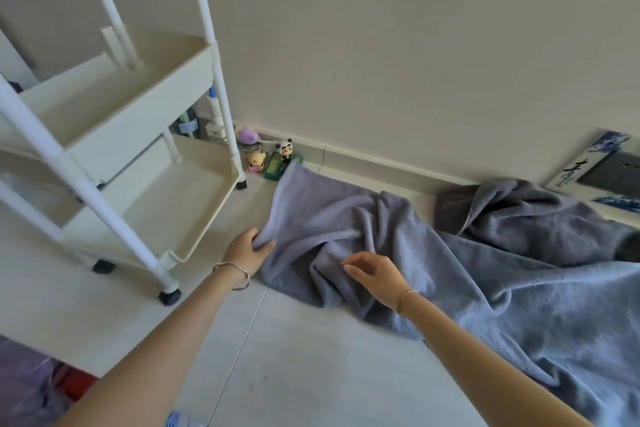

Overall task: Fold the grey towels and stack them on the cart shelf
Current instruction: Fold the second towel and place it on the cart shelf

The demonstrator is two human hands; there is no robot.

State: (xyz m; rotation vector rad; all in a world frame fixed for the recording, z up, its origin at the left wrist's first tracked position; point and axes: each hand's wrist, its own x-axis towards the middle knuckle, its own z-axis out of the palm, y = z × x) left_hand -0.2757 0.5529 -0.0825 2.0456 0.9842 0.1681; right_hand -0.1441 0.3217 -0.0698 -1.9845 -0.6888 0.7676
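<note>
Your left hand (247,251) pinches the towel (346,229) edge beside the cart (194,55); right hand (375,274) hovers, fingers loose. Nothing folded, shelves bare.

1. The cart (138,135) stands on the floor (311,357) at the left, near the wall (381,45).
2. The small figures (285,149) sit at the wall's foot, just right of the cart.
3. The spread towel (346,229) lies on the floor right of the cart, its far corner just beside the figures.
4. The bunched towel (519,215) lies behind it, at the wall's foot.
5. The panel (602,170) leans on the wall, behind the bunched towel.
</note>
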